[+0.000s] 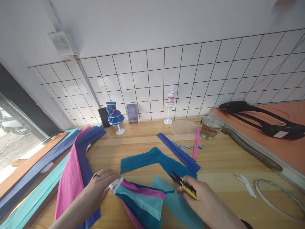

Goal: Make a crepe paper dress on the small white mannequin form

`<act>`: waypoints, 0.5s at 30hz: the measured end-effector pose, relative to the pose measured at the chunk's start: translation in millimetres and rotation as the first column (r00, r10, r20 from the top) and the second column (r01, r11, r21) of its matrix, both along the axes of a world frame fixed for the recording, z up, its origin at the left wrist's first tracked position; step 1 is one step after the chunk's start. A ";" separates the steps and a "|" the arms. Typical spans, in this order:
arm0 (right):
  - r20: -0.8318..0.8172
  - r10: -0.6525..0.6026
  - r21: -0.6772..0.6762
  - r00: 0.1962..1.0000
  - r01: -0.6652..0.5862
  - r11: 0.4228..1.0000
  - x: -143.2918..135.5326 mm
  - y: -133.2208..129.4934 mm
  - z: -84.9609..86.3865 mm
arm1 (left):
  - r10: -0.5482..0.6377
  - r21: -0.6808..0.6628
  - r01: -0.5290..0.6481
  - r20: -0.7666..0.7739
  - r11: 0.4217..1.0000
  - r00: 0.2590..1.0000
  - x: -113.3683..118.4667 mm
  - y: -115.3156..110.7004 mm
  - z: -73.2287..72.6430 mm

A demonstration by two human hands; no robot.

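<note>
In the lower middle, my left hand (105, 181) is closed around the white patterned end of a small dress form (116, 186), which lies on its side. From it spreads a skirt of pink, turquoise and dark teal crepe paper (143, 202). My right hand (194, 192) grips a pair of scissors (184, 186) with black blades and yellow on the handles. The blades point up and left, over a sheet of light teal paper (178, 206). Just beyond lies a bent dark teal strip (140, 159). The fingertips of my left hand are partly hidden.
Long crepe paper strips (69, 175) cover the left side. At the back stand a blue-dressed form (115, 114) and a patterned form (170, 103). A glass jar (211, 127), a clear disc (183, 129), a blue strip (178, 152) and a hoop (278, 200) lie rightward.
</note>
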State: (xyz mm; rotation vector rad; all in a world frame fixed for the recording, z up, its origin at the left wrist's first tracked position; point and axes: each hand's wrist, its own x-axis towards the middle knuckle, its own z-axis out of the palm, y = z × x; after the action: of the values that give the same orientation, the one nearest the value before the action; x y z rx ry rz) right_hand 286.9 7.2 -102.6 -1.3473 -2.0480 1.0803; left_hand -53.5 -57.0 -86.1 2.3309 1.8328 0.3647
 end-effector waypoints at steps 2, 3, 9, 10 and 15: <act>0.050 -0.025 0.031 0.998 0.023 0.999 1.0 1.1 -2.6 | -0.010 0.009 0.010 0.035 1.000 0.999 1.5 -0.4 1.2; 0.080 -0.033 0.045 0.996 0.029 0.999 1.1 1.6 -3.6 | -0.015 0.008 0.014 0.057 1.000 0.998 2.3 -0.9 2.2; 0.086 -0.036 0.046 0.996 0.032 0.998 -0.5 1.1 0.3 | 0.070 -0.073 -0.060 0.148 0.996 0.987 3.1 -8.0 16.5; 0.043 -0.033 0.034 0.999 0.031 0.999 -0.7 0.8 2.6 | 0.090 -0.100 -0.074 0.171 0.992 0.981 1.8 -9.2 19.3; -0.148 -0.047 -0.049 0.988 0.040 0.998 -1.2 0.8 13.5 | 0.277 -0.264 -0.199 0.303 0.944 0.912 -14.5 -15.8 24.3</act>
State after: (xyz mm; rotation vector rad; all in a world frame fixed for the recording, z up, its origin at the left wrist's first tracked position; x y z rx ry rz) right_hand 285.8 8.0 -89.1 -1.2866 -1.8886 1.1780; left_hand -68.1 -72.8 -61.8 1.7688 1.8752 0.5171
